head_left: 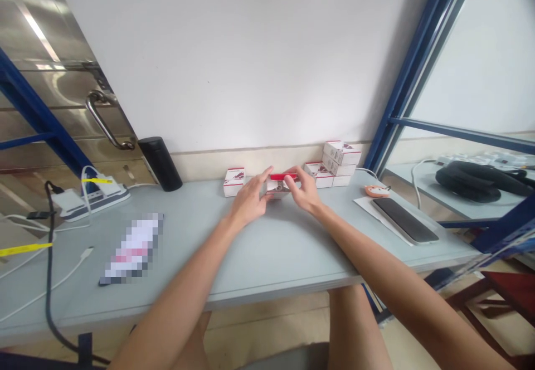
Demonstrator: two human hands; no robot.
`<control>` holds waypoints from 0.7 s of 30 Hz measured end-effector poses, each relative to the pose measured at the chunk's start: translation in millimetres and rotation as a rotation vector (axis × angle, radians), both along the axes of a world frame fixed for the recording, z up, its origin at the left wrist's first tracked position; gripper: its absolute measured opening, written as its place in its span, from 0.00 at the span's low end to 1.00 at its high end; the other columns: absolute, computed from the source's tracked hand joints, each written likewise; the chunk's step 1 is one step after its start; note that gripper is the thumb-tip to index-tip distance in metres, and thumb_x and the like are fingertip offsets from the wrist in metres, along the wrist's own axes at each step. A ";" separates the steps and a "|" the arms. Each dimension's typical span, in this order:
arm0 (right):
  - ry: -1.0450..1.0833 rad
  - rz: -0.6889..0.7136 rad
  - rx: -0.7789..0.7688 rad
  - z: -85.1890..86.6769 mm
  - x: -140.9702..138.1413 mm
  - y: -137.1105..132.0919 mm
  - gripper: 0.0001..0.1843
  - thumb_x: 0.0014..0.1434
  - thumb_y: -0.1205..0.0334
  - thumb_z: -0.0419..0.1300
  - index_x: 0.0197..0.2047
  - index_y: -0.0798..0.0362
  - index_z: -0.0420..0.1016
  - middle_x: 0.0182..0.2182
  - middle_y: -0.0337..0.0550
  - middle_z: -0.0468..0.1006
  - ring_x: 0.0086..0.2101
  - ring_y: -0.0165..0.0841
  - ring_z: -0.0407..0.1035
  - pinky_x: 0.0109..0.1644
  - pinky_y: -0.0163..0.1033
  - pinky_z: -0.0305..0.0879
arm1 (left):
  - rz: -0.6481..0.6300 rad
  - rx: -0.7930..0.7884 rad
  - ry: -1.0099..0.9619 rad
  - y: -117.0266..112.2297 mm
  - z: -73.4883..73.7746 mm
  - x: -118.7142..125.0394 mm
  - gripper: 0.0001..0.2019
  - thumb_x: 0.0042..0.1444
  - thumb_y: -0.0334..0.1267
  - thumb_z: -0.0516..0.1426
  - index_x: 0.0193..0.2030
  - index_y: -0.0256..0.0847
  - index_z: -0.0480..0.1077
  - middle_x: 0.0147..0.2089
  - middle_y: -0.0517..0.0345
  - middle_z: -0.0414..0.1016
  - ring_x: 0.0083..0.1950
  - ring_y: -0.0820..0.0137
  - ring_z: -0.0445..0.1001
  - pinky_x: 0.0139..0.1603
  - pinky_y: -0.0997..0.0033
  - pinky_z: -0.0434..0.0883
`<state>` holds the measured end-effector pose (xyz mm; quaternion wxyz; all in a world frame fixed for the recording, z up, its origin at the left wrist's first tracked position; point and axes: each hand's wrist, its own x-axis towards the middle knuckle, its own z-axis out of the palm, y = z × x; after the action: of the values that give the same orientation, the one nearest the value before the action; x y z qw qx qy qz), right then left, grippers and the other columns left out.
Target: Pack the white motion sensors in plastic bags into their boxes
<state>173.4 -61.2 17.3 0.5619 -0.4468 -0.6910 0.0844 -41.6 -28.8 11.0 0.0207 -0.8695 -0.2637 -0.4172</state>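
Note:
A small white cardboard box [277, 186] with a red strip along its top is between my hands, near the back of the grey desk [267, 258]. My right hand [305, 189] grips its right side, thumb against the red part and fingers bent behind. At the left end, my left hand [251, 196] has its thumb by the lower front corner and its fingers reaching along the far side. A similar box [234, 182] stands just left of my left hand. Beyond my right hand is a stack of several matching boxes [339, 161]. My fingers partly hide the held box.
On the left are a black cylinder [160, 164], a power strip [94, 198], cables and a blurred-out flat item [132, 250]. A dark phone-like slab [403, 220] lies on white paper at the right, beside an orange-and-white object [377, 191]. Blue frame posts [412, 63] flank the desk.

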 end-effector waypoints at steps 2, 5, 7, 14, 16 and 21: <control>0.045 -0.018 -0.013 1.2 1.5 1.4 0.22 0.70 0.38 0.53 0.39 0.48 0.73 0.34 0.41 0.80 0.35 0.37 0.73 0.43 0.42 0.69 | 0.005 0.043 -0.002 -0.2 -1.0 1.4 0.42 0.64 0.32 0.62 0.79 0.53 0.46 0.70 0.44 0.67 0.62 0.57 0.77 0.58 0.55 0.79; 0.142 -0.053 -0.036 3.9 2.8 2.5 0.29 0.70 0.34 0.48 0.30 0.49 0.67 0.26 0.39 0.72 0.32 0.36 0.68 0.40 0.41 0.64 | -0.002 0.200 0.023 -2.9 -0.7 4.9 0.39 0.62 0.33 0.64 0.76 0.57 0.53 0.73 0.43 0.58 0.64 0.54 0.74 0.57 0.52 0.79; 0.222 -0.037 -0.079 6.1 3.1 3.2 0.30 0.69 0.33 0.49 0.28 0.49 0.66 0.26 0.38 0.70 0.33 0.36 0.67 0.41 0.40 0.64 | -0.022 0.322 0.088 -7.2 1.4 8.4 0.36 0.61 0.30 0.63 0.73 0.58 0.59 0.74 0.44 0.56 0.71 0.51 0.68 0.63 0.47 0.75; 0.448 0.143 -0.337 4.5 2.1 7.8 0.22 0.62 0.39 0.61 0.46 0.48 0.76 0.41 0.41 0.79 0.43 0.39 0.73 0.48 0.42 0.69 | -0.053 0.378 0.242 -16.1 5.3 16.7 0.29 0.59 0.23 0.57 0.67 0.48 0.68 0.69 0.47 0.70 0.75 0.50 0.62 0.69 0.43 0.67; 0.394 0.093 -0.294 1.2 0.6 6.6 0.23 0.65 0.38 0.57 0.50 0.48 0.75 0.44 0.43 0.79 0.44 0.40 0.73 0.51 0.44 0.69 | -0.017 0.364 0.233 -13.8 3.9 15.0 0.29 0.58 0.23 0.57 0.65 0.49 0.69 0.66 0.48 0.73 0.74 0.50 0.63 0.68 0.43 0.68; 0.065 0.091 -0.039 -4.8 -3.7 -0.5 0.25 0.67 0.44 0.59 0.62 0.46 0.67 0.58 0.48 0.74 0.53 0.42 0.72 0.57 0.48 0.69 | 0.046 0.278 0.120 -9.1 1.6 9.8 0.31 0.58 0.27 0.61 0.67 0.47 0.64 0.65 0.48 0.74 0.72 0.52 0.66 0.69 0.45 0.68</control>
<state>169.6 -61.7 12.5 0.5708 -0.4228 -0.6902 0.1380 -31.8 -37.9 12.6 0.1662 -0.8752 -0.2217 -0.3966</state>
